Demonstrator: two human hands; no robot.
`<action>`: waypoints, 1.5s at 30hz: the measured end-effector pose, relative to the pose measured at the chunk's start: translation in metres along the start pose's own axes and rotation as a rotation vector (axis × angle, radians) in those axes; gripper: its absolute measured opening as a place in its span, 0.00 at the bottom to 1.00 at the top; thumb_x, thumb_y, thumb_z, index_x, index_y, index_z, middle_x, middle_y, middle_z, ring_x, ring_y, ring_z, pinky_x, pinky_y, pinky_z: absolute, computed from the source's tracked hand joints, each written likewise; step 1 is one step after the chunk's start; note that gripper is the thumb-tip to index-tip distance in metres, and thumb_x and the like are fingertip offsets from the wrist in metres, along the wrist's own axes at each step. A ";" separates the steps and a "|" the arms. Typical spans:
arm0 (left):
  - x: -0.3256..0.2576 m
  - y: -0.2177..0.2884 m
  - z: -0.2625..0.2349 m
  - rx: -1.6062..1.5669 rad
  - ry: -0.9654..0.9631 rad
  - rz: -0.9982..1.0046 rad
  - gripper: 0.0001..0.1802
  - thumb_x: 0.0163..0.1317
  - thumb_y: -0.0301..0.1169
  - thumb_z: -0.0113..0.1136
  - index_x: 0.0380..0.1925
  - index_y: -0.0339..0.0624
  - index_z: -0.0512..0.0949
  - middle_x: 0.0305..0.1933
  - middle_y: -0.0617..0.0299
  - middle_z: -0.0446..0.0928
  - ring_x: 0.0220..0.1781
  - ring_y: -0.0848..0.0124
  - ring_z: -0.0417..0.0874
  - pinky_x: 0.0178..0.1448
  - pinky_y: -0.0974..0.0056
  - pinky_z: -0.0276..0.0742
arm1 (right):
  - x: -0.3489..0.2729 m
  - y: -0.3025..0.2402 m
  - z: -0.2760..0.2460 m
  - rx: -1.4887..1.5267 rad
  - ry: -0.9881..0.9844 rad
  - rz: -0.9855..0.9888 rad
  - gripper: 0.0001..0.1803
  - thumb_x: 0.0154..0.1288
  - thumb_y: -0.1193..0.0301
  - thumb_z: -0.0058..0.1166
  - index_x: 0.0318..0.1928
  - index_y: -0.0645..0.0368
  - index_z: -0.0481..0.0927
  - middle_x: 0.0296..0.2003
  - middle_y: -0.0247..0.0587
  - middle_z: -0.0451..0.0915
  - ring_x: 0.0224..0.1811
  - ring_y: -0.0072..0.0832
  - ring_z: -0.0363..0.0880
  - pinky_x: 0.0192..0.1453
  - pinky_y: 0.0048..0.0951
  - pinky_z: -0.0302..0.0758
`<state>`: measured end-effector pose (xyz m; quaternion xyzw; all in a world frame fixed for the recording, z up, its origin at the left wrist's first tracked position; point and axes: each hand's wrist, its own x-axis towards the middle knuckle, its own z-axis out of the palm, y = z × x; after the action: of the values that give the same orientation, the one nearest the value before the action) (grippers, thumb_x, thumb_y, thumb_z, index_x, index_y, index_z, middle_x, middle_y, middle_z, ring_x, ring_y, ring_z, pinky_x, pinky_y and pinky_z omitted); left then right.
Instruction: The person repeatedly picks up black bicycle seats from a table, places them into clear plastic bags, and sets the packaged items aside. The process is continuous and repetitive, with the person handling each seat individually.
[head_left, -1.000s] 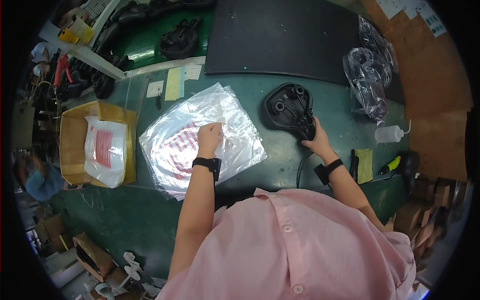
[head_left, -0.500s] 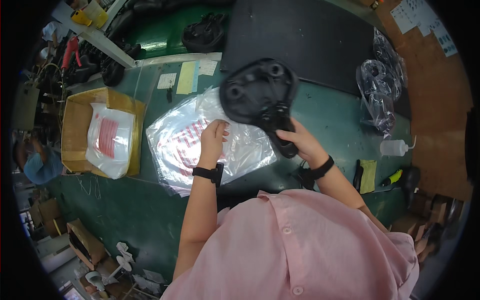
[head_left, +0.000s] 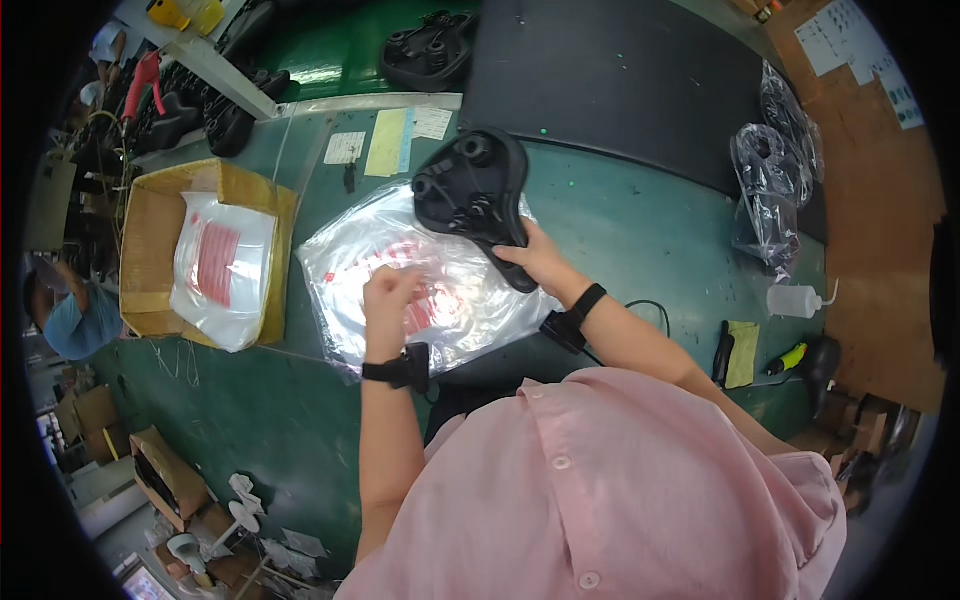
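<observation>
Pink cloth, button-fronted, covers my torso [head_left: 600,470] at the near edge, and my forearms reach out from it with black straps [head_left: 398,372] at both wrists. My left arm runs almost straight forward; its hand [head_left: 388,298] is loosely curled, fingertips drawn close together over glossy, crinkled plastic bags [head_left: 338,290] with red print. I cannot tell whether those fingers have hold of the film. My right arm slants inward, its hand [head_left: 540,258] closed around the narrow nose of a black bicycle saddle [head_left: 470,190]. Ribbed underside up, with round posts at its broad end, the saddle is over the far part of the bags. Left of them, a yellowish-brown cardboard box [head_left: 155,240] holds more clear, red-printed bags [head_left: 225,265]. Beyond, a flat black mat [head_left: 600,80] covers part of the smooth green worktop [head_left: 640,240].
</observation>
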<state>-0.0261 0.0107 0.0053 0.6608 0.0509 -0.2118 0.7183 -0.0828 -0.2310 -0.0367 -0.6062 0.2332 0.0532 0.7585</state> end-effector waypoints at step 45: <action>-0.004 -0.022 0.111 0.769 -0.356 0.447 0.29 0.59 0.36 0.61 0.60 0.45 0.66 0.48 0.48 0.72 0.50 0.50 0.74 0.50 0.52 0.72 | 0.057 -0.189 -0.207 0.470 0.506 -0.355 0.23 0.70 0.61 0.49 0.56 0.67 0.69 0.53 0.50 0.74 0.50 0.42 0.78 0.61 0.45 0.74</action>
<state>-0.0605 -0.0970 -0.0005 0.8268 -0.2985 -0.1654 0.4472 -0.0230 -0.4868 0.0760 -0.4407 0.3102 -0.2851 0.7927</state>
